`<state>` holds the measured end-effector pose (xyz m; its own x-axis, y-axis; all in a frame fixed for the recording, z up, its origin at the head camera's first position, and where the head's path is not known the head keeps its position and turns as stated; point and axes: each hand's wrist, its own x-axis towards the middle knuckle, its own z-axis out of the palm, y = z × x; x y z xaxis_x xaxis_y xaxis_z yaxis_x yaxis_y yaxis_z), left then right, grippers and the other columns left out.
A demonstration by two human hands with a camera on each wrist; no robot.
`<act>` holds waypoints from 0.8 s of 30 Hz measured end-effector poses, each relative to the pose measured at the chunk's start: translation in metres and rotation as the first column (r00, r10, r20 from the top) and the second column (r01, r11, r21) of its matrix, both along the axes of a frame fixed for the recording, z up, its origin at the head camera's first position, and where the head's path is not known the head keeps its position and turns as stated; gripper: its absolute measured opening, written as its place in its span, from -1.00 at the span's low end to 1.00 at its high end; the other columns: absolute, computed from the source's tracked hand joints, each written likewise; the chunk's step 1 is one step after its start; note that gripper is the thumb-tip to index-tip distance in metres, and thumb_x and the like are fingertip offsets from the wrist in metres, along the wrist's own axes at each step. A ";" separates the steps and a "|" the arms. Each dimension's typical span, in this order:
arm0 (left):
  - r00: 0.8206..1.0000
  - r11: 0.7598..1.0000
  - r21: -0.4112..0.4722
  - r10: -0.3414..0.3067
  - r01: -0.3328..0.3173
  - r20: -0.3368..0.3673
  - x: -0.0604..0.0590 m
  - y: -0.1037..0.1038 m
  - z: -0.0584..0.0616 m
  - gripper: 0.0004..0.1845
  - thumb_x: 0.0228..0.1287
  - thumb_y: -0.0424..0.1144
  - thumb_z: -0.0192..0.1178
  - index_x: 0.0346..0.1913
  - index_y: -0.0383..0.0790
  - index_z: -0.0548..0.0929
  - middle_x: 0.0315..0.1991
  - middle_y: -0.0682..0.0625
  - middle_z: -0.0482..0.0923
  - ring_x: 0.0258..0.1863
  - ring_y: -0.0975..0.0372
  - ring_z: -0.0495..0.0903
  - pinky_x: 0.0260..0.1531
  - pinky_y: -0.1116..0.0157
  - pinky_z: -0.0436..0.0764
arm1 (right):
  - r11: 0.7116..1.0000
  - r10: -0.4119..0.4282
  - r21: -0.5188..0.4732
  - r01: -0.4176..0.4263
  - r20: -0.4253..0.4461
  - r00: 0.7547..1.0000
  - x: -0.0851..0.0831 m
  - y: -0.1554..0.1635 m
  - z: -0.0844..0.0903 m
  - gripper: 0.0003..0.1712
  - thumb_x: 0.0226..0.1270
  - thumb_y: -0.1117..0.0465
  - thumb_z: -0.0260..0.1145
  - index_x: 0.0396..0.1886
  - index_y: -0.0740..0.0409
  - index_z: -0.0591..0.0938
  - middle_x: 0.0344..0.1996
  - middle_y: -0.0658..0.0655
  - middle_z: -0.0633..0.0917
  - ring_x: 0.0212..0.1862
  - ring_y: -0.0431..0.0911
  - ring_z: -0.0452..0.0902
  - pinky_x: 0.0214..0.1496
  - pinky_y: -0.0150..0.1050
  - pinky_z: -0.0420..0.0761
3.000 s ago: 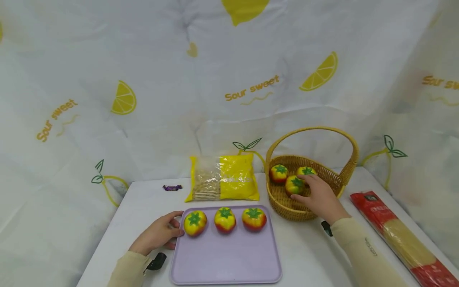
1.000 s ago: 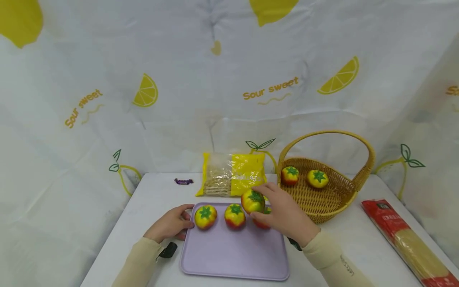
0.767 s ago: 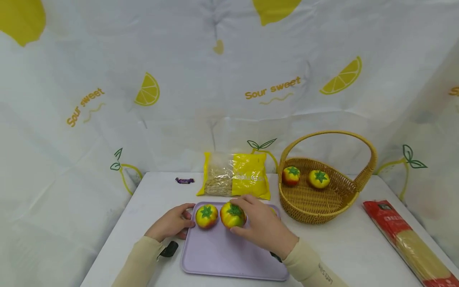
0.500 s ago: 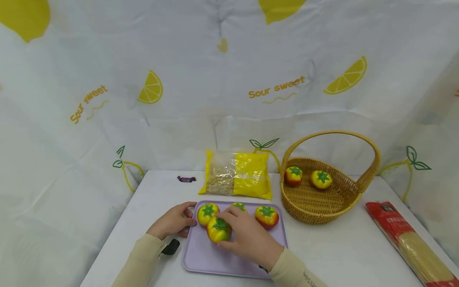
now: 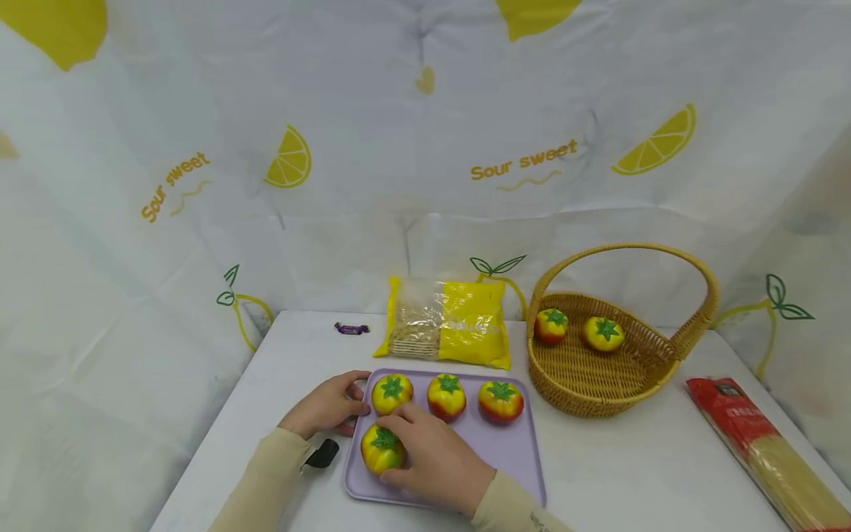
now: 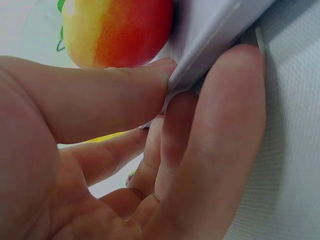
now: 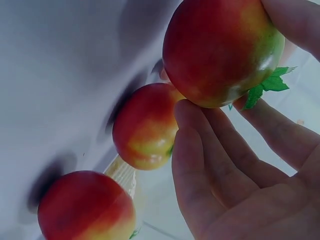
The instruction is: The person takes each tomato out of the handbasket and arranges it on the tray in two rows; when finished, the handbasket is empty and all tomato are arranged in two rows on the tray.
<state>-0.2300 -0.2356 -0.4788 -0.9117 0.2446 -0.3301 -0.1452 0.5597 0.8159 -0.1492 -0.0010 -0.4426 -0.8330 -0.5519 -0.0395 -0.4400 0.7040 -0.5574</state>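
Right hand (image 5: 435, 462) is curled round a toy tomato (image 5: 382, 448), fingers over the top and thumb side under, as the right wrist view shows w/ the tomato (image 7: 220, 50) cupped in the fingertips. We see it low at the near-left corner of the lilac tray (image 5: 512, 458); whether it touches the tray floor we can't tell. Left hand (image 5: 327, 406) pinches the tray's left rim, thumb on top, fingers tucked under the edge (image 6: 210, 65), so it steadies the tray on the white worktop (image 5: 618, 465).

Three more tomatoes sit in a row along the tray's far side: left one (image 5: 391, 393), middle (image 5: 446, 396), right (image 5: 501, 400). Behind the tray lies a yellow bag (image 5: 447, 330); to the tray's right, a wicker basket (image 5: 665, 362) w/ two tomatoes inside (image 5: 551, 326) (image 5: 603, 333). Far right of the tray, a red pasta pack (image 5: 764, 443).

Our judgement: best to set it flat, stem up, directly in front of the left tomato w/ a gap so it doesn't nudge the row, then ease the fingers off straight up. Wrist is bent inward, forearm coming in from the near-right across the tray's front edge, sleeve low over it.
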 end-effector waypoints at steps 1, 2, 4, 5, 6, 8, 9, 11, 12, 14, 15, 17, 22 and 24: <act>1.000 1.000 0.000 -0.002 0.002 0.000 0.000 0.000 0.000 -0.37 0.42 -0.37 0.39 0.51 -0.11 0.52 -0.09 -0.11 0.55 -0.39 0.14 0.64 -0.43 0.19 0.85 | 1.000 0.003 0.001 -0.003 -0.008 1.000 0.000 -0.001 -0.001 -0.26 0.24 -0.13 0.67 0.39 -0.20 0.64 0.17 -0.15 0.63 0.01 -0.36 0.55 0.27 -0.22 0.76; 1.000 1.000 -0.001 -0.004 0.004 0.000 0.000 0.001 0.000 -0.37 0.42 -0.37 0.39 0.51 -0.11 0.52 -0.09 -0.11 0.55 -0.39 0.14 0.63 -0.43 0.19 0.85 | 1.000 0.006 0.002 -0.006 -0.019 1.000 0.000 -0.001 -0.002 -0.26 0.23 -0.13 0.67 0.39 -0.19 0.64 0.17 -0.15 0.63 0.01 -0.36 0.55 0.27 -0.23 0.76; 1.000 1.000 0.000 -0.007 0.007 -0.002 -0.001 0.001 0.000 -0.37 0.43 -0.38 0.39 0.52 -0.12 0.51 -0.09 -0.11 0.55 -0.39 0.14 0.63 -0.43 0.19 0.85 | 1.000 0.011 0.002 -0.011 -0.041 0.999 0.000 -0.003 -0.004 -0.26 0.23 -0.11 0.68 0.39 -0.16 0.64 0.15 -0.13 0.63 0.00 -0.36 0.54 0.25 -0.25 0.75; 1.000 1.000 -0.001 -0.011 0.011 -0.003 -0.001 0.001 0.000 -0.37 0.43 -0.37 0.39 0.52 -0.12 0.51 -0.08 -0.11 0.54 -0.40 0.14 0.63 -0.43 0.19 0.85 | 1.000 0.014 0.000 -0.014 -0.052 0.999 0.000 -0.003 -0.005 -0.26 0.23 -0.11 0.68 0.38 -0.14 0.65 0.14 -0.13 0.63 -0.01 -0.35 0.54 0.24 -0.26 0.75; 1.000 1.000 -0.001 -0.012 0.012 -0.001 -0.001 0.001 -0.001 -0.37 0.43 -0.37 0.39 0.52 -0.12 0.51 -0.08 -0.11 0.54 -0.40 0.14 0.63 -0.43 0.19 0.85 | 1.000 0.018 -0.002 -0.018 -0.061 0.998 0.000 -0.003 -0.006 -0.26 0.23 -0.10 0.67 0.38 -0.13 0.65 0.14 -0.12 0.63 -0.01 -0.35 0.54 0.22 -0.28 0.75; 1.000 1.000 0.002 -0.011 0.011 0.005 -0.002 0.000 -0.001 -0.37 0.44 -0.37 0.38 0.52 -0.12 0.51 -0.08 -0.12 0.54 -0.40 0.14 0.63 -0.42 0.19 0.85 | 1.000 0.028 -0.004 -0.028 -0.078 0.997 0.000 -0.004 -0.007 -0.26 0.23 -0.09 0.68 0.38 -0.11 0.65 0.13 -0.11 0.64 -0.03 -0.36 0.53 0.19 -0.30 0.74; 1.000 1.000 0.003 -0.008 0.008 0.010 -0.002 0.000 -0.002 -0.37 0.44 -0.37 0.38 0.52 -0.12 0.50 -0.08 -0.12 0.54 -0.40 0.14 0.63 -0.42 0.19 0.85 | 0.999 0.033 -0.006 -0.033 -0.082 0.996 0.000 -0.005 -0.008 -0.27 0.23 -0.09 0.68 0.38 -0.09 0.66 0.12 -0.11 0.64 -0.03 -0.36 0.53 0.18 -0.31 0.73; 1.000 1.000 -0.004 -0.005 0.005 0.014 -0.003 -0.001 -0.002 -0.37 0.44 -0.37 0.38 0.52 -0.12 0.50 -0.08 -0.12 0.55 -0.42 0.13 0.64 -0.41 0.20 0.85 | 0.999 0.044 -0.008 -0.045 -0.090 0.995 0.000 -0.005 -0.010 -0.28 0.24 -0.08 0.67 0.37 -0.08 0.66 0.11 -0.11 0.64 -0.03 -0.37 0.53 0.17 -0.33 0.72; 1.000 1.000 -0.007 -0.001 0.001 0.017 -0.003 -0.001 -0.003 -0.37 0.44 -0.37 0.38 0.52 -0.12 0.50 -0.08 -0.12 0.55 -0.42 0.13 0.64 -0.41 0.20 0.85 | 0.999 0.048 -0.009 -0.049 -0.093 0.994 0.000 -0.006 -0.011 -0.29 0.24 -0.08 0.67 0.36 -0.08 0.67 0.10 -0.11 0.64 -0.03 -0.37 0.53 0.16 -0.34 0.72; 1.000 1.000 -0.014 0.007 -0.007 0.018 -0.003 -0.001 -0.002 -0.37 0.44 -0.37 0.38 0.52 -0.11 0.50 -0.08 -0.12 0.56 -0.44 0.13 0.64 -0.40 0.21 0.85 | 0.999 0.052 -0.009 -0.053 -0.101 0.994 0.000 -0.006 -0.013 -0.30 0.25 -0.08 0.66 0.35 -0.07 0.67 0.09 -0.11 0.65 -0.02 -0.37 0.53 0.16 -0.34 0.72; 1.000 1.000 -0.020 0.008 -0.007 0.015 -0.004 -0.001 -0.002 -0.36 0.44 -0.36 0.39 0.52 -0.11 0.50 -0.08 -0.11 0.56 -0.45 0.13 0.64 -0.41 0.22 0.85 | 0.998 0.054 -0.009 -0.055 -0.106 0.993 -0.001 -0.006 -0.013 -0.31 0.25 -0.08 0.66 0.34 -0.07 0.68 0.08 -0.11 0.65 -0.03 -0.37 0.54 0.15 -0.34 0.72; 1.000 1.000 -0.029 0.009 -0.009 0.013 -0.004 0.000 -0.003 -0.36 0.43 -0.36 0.40 0.52 -0.10 0.51 -0.09 -0.11 0.56 -0.46 0.13 0.64 -0.41 0.22 0.85 | 0.999 0.053 -0.009 -0.054 -0.107 0.993 -0.001 -0.006 -0.015 -0.31 0.25 -0.08 0.66 0.34 -0.06 0.68 0.07 -0.11 0.65 -0.04 -0.37 0.53 0.14 -0.35 0.72; 1.000 0.999 -0.050 0.013 -0.012 0.014 -0.003 0.000 -0.004 -0.35 0.42 -0.34 0.41 0.52 -0.10 0.51 -0.10 -0.10 0.57 -0.50 0.14 0.62 -0.41 0.23 0.84 | 0.999 0.052 -0.003 -0.052 -0.083 0.995 -0.002 -0.006 -0.016 -0.30 0.24 -0.08 0.67 0.34 -0.07 0.67 0.06 -0.11 0.64 -0.06 -0.38 0.50 0.13 -0.36 0.70; 1.000 0.998 -0.058 0.016 -0.015 0.013 -0.002 0.000 -0.003 -0.35 0.42 -0.34 0.41 0.52 -0.10 0.51 -0.10 -0.10 0.57 -0.51 0.14 0.61 -0.41 0.24 0.84 | 0.999 0.052 0.000 -0.052 -0.078 0.996 -0.001 -0.006 -0.015 -0.30 0.24 -0.09 0.67 0.34 -0.08 0.67 0.06 -0.11 0.64 -0.05 -0.38 0.50 0.13 -0.35 0.71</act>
<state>-0.2324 -0.2353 -0.4820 -0.9105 0.2110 -0.3556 -0.1649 0.6033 0.7803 -0.1506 -0.0072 -0.4577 -0.8035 -0.5947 0.0256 -0.5184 0.6780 -0.5211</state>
